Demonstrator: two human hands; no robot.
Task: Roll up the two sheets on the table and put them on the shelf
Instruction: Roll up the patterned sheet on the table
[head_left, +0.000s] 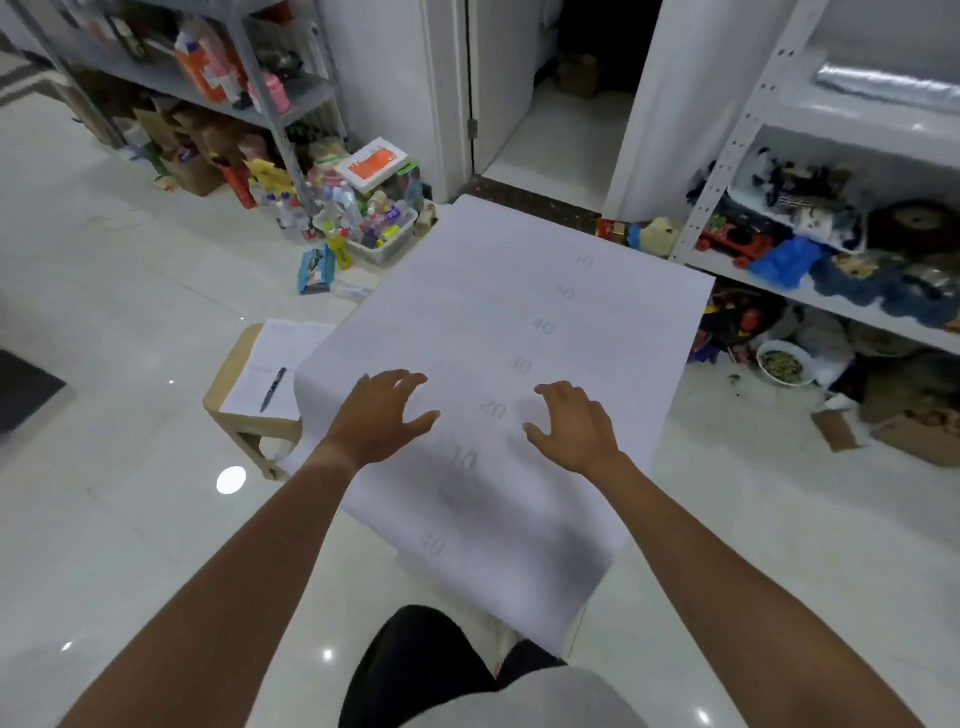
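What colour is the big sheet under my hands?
White, with faint grey numbers running down its middle; the sheet shows clearly in the head view.

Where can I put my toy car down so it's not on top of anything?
On the sheet beyond both hands, toward its far edge. The stool is taken by paper and a pen. The right shelf is crammed.

Both hands (382, 415) (571, 421) hover over the sheet (519, 312) (fingers spread)
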